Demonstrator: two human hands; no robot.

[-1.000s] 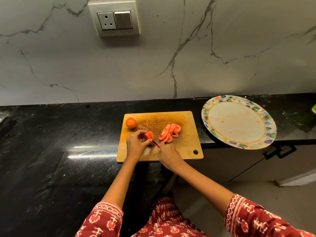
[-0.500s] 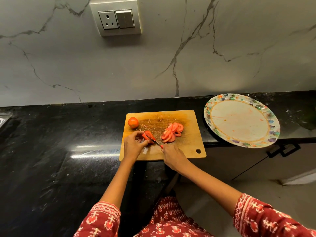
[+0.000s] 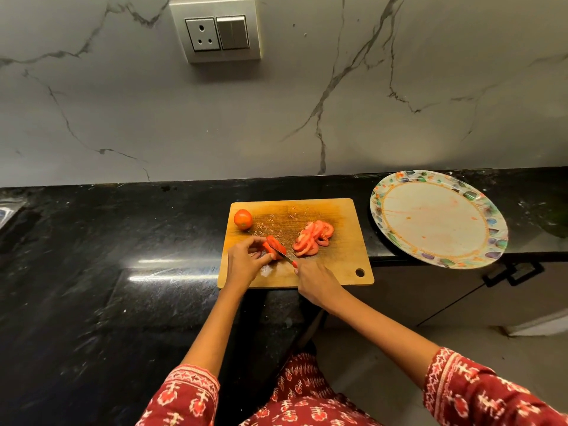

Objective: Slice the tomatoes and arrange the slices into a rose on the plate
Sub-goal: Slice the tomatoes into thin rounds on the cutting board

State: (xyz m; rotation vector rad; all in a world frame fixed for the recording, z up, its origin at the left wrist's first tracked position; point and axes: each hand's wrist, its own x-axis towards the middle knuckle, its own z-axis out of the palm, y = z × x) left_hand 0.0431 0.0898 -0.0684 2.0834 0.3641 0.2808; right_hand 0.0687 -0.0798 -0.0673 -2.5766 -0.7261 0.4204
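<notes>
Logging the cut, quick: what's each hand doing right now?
Left hand: holds the tomato piece on the cutting board.
Right hand: grips the knife, slicing it.

Whole tomato (image 3: 242,219) and slices (image 3: 313,238) on board (image 3: 344,265), plate (image 3: 479,265) right.

The tabletop (image 3: 107,272) is glossy black with pale flecks. The wall (image 3: 307,118) is grey-white with dark veins, and its switch plate (image 3: 216,30) is silvery grey. The chopping board (image 3: 341,262) is orange-brown wood, darker in the middle. The whole tomato (image 3: 242,219) is orange-red; the slices (image 3: 312,238) are red and pink. The plate (image 3: 438,182) is off-white with a rim of multicoloured leaf shapes. The sleeves (image 3: 184,395) are dark red with a white and red print.
</notes>
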